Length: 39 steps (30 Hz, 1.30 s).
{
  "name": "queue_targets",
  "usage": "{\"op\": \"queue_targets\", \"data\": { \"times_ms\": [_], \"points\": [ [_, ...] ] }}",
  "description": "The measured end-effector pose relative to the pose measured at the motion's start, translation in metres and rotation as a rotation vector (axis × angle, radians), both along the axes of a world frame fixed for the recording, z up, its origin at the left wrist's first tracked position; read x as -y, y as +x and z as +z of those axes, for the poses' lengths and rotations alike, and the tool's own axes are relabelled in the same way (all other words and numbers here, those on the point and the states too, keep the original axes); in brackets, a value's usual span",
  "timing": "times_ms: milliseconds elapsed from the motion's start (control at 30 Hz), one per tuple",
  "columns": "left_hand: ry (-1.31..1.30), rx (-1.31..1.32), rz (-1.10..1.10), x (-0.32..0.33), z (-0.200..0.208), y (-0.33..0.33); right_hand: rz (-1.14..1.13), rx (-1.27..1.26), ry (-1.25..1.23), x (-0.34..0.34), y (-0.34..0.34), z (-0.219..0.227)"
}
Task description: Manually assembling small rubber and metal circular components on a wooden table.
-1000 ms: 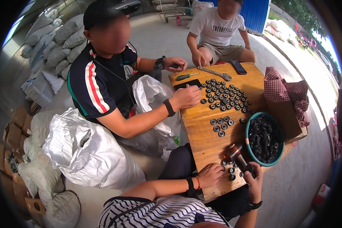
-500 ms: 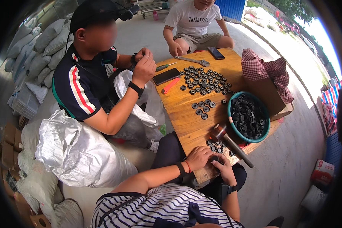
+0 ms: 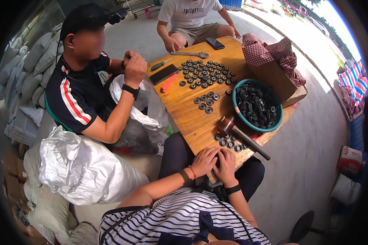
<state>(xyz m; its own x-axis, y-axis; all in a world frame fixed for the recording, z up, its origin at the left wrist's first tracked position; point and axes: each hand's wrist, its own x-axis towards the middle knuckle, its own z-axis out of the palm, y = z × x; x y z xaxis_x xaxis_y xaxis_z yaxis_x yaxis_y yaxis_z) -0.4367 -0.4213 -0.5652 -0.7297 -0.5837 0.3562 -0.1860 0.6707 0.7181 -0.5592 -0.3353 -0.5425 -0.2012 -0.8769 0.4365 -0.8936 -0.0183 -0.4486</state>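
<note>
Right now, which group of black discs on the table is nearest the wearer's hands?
The small group beside the hammer, just beyond the left hand and right hand; the middle group and large far group lie farther away.

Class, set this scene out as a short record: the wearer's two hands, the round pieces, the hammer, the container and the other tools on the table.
Left hand: curled at the table's near edge
Right hand: close beside the left; any grip is hidden
Round pieces: dark, in separate groups on the wood
Hammer: lying down, handle end past the edge
Container: teal basin holding many black pieces
Other tools: green-handled screwdriver, metal wrench
</note>
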Motion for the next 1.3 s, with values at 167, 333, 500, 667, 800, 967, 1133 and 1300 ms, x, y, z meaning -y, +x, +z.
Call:
{"op": "queue_targets", "data": {
  "times_ms": [167,333,500,667,800,967,1133,1300],
  "points": [
    [0.005,0.064,0.053,0.013,0.000,-0.002,-0.098,0.013,0.029,-0.009,-0.008,-0.007],
    [0.001,0.046,0.057,0.028,0.000,0.001,-0.113,0.078,0.030,-0.011,-0.016,-0.012],
    [-0.129,0.098,-0.063,0.019,0.008,0.004,-0.095,0.138,0.022,-0.035,-0.028,-0.016],
    [-0.152,0.126,-0.121,0.021,0.007,0.003,-0.083,0.176,-0.024,-0.042,-0.032,-0.010],
    [-0.158,0.129,-0.133,0.021,0.015,-0.008,-0.115,0.125,-0.018,-0.033,-0.027,-0.011],
    [-0.191,0.148,-0.174,0.032,0.016,-0.011,-0.158,0.120,-0.036,-0.019,-0.024,-0.011],
    [-0.202,0.159,-0.141,0.040,0.006,-0.006,-0.173,0.163,-0.060,-0.017,-0.023,-0.012],
    [-0.165,0.148,-0.127,0.033,0.021,-0.010,-0.189,0.279,-0.117,-0.016,-0.027,-0.020]
  ]
}}
